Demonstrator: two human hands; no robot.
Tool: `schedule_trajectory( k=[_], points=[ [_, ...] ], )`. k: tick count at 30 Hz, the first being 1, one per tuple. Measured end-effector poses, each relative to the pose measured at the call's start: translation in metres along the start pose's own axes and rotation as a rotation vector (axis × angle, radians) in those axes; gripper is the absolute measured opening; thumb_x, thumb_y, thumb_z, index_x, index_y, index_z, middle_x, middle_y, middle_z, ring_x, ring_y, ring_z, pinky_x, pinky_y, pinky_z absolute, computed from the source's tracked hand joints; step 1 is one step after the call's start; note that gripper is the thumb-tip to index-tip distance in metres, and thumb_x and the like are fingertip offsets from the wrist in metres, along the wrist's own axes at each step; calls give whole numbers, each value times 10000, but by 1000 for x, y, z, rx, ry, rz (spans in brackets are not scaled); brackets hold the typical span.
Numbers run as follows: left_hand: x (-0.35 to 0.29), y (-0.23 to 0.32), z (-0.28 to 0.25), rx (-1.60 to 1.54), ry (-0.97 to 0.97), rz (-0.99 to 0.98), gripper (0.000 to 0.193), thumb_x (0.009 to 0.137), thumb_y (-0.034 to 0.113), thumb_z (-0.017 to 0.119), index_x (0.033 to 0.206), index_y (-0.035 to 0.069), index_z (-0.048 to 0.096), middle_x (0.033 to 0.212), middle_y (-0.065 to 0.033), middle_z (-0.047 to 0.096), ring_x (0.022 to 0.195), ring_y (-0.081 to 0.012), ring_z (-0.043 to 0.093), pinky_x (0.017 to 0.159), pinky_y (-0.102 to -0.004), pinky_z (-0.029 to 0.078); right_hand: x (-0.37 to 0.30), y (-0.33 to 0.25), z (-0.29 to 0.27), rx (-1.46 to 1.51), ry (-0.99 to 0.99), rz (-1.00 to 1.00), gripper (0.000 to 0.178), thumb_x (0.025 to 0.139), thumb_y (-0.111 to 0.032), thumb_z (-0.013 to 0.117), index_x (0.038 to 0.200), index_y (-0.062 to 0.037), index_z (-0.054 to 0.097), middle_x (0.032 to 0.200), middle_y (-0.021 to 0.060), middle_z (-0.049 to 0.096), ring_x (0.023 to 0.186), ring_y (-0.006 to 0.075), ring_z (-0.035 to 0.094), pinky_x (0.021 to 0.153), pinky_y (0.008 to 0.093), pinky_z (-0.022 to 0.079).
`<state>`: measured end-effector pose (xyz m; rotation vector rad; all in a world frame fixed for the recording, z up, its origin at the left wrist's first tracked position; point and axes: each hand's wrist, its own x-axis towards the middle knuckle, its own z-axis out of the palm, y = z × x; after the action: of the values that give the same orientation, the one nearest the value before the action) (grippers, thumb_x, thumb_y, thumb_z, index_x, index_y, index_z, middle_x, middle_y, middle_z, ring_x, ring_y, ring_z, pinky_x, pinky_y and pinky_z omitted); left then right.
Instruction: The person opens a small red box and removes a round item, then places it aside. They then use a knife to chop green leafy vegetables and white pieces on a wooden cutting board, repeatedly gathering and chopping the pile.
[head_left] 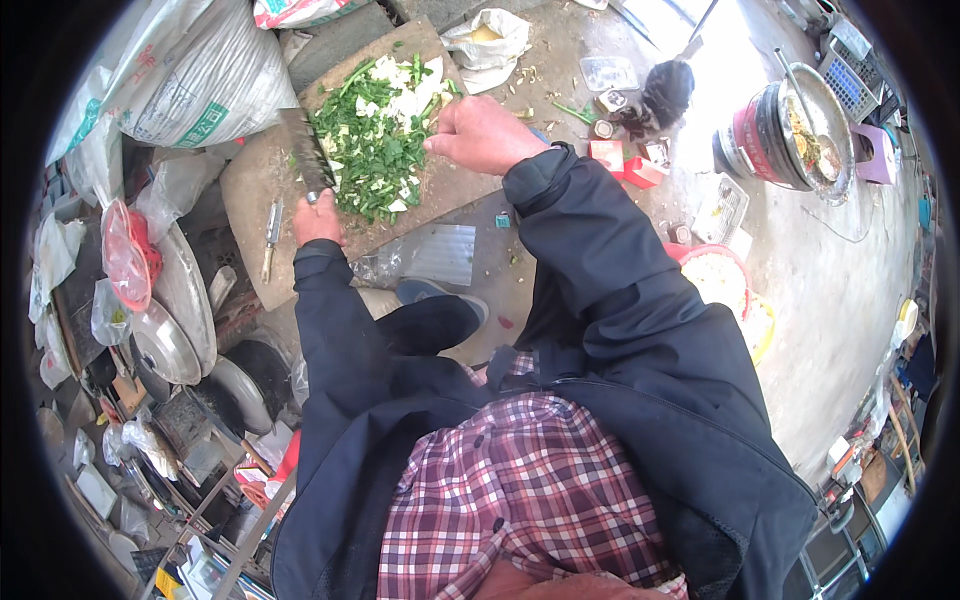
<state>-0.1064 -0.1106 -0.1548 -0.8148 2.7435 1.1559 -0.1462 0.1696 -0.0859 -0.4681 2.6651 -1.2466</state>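
Note:
My left hand [319, 218] is wrapped round the handle of a cleaver [307, 150]. The broad dark blade stands at the left edge of a heap of chopped leafy greens [375, 150], green leaves mixed with pale stem pieces. Under the heap lies a large wooden cutting board [255, 185]. My right hand [487, 133] hovers by the right side of the heap, its fingers curled closed. Whatever its fingertips may hold is hidden. A small knife [271, 240] rests on the board's lower left part, just left of my left hand.
Full woven sacks [215, 90] crowd the board's left side. Beyond it sits an open white bag [487, 45]. To the right are a dark-furred cat [667, 95], red boxes [642, 172], a pink basin [715, 272] and a round stove with a pan [835, 170]. Pot lids [165, 342] lean at left.

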Motion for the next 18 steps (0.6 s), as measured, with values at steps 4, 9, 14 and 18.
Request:
schedule_trajectory(
  k=[4, 9, 14, 18],
  points=[
    [1, -1, 5, -68, -28, -97, 288, 909, 274, 560, 887, -9, 512, 541, -108, 524, 375, -221, 529, 349, -371, 425, 1, 4, 5, -27, -7, -32, 316, 788, -306, 665, 715, -1, 629, 653, 192, 595, 624, 346, 582, 607, 431, 457],
    [13, -8, -8, 101, -105, -25, 351, 890, 325, 551, 929, -23, 525, 560, -151, 550, 388, -240, 553, 399, -374, 458, -2, 5, -6, 71, -71, -22, 322, 808, -289, 654, 700, 11, 610, 594, 165, 571, 556, 290, 566, 557, 395, 445],
    [26, -27, 6, 18, 120, 32, 370, 878, 329, 566, 904, -38, 533, 665, -182, 620, 425, -271, 590, 470, -385, 497, -10, 1, -14, 138, -87, 93, 300, 801, -260, 664, 695, 17, 622, 593, 165, 582, 566, 281, 572, 571, 395, 452],
    [37, -38, 10, 103, -94, -160, 341, 871, 303, 584, 906, -33, 536, 677, -195, 625, 546, -318, 633, 555, -409, 513, -10, 1, -16, 146, -93, 139, 282, 789, -249, 675, 715, 21, 643, 624, 198, 597, 612, 336, 597, 614, 417, 470]
  ],
)
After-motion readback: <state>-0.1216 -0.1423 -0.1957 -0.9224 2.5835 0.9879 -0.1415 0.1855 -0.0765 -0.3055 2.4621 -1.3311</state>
